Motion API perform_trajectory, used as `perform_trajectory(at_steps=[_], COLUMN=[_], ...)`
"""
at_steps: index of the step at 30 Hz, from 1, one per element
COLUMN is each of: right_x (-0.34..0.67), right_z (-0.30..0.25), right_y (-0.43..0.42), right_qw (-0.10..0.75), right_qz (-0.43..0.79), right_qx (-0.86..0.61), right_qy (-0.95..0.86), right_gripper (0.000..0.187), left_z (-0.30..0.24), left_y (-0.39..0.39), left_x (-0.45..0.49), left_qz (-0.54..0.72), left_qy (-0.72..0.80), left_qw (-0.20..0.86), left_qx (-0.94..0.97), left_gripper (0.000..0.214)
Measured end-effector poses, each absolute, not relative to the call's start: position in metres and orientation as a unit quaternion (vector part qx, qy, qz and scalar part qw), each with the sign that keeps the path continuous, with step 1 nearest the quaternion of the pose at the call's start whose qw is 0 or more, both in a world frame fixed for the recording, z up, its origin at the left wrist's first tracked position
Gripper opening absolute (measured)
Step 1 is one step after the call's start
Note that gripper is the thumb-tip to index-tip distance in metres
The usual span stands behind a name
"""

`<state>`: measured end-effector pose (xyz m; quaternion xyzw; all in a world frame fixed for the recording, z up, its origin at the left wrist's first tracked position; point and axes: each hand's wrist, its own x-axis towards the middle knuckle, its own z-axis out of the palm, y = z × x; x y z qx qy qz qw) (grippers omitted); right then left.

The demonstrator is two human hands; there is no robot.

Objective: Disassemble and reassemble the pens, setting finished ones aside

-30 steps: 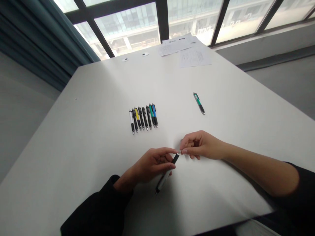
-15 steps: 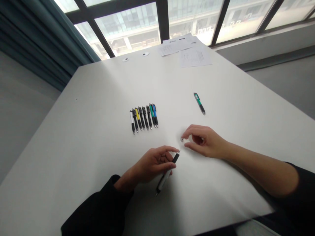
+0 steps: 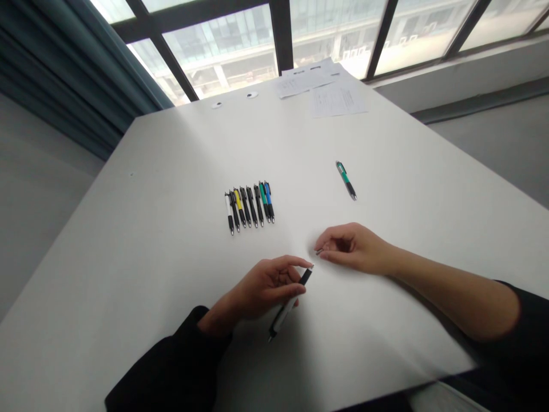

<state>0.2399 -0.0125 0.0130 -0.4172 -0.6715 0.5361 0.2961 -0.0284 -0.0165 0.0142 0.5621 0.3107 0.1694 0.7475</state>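
Observation:
My left hand (image 3: 274,286) is closed around a white pen (image 3: 283,317) with a black grip, held slanting with its grip end up toward the right. The index fingertip touches the narrow end past the grip, where no silver cone shows. Just right of it, my right hand (image 3: 349,249) pinches a small silver pen tip (image 3: 318,252) between thumb and forefinger, low over the table. Part of that piece is hidden by the fingers.
Several pens (image 3: 249,206) in white, black, yellow, green and blue lie side by side beyond my left hand. A green pen (image 3: 346,180) lies apart at the right. Papers (image 3: 338,98) and two cable-hole covers (image 3: 252,95) are at the white table's far end, by the window.
My right thumb and forefinger have come together on the small silver pen tip, which was beside the open fingers before. My left hand keeps the white pen almost still.

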Motion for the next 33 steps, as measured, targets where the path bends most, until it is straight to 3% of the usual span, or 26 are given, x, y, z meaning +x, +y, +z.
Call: perform_trajectory(at_steps=[7,22,33], right_x=[0.2384,0.2397,0.2401], right_z=[0.0144,0.0140,0.0138], right_y=[-0.0148,-0.0131,-0.0144], right_qw=[0.287,0.263,0.248], right_qz=[0.645,0.623,0.595], right_qx=[-0.361,-0.358,-0.355], right_qy=[-0.610,-0.644,-0.677], right_gripper=[0.033,0.035,0.038], left_z=[0.0116,0.0153,0.0145], left_y=[-0.0169,-0.0143,-0.0144], left_x=[-0.0285,-0.0272,-0.0257], left_qz=[0.179,0.160,0.191], left_qy=[0.313,0.335,0.320], left_qw=[0.753,0.726,0.770], left_qx=[0.550,0.579,0.518], left_gripper=[0.040,0.038,0.037])
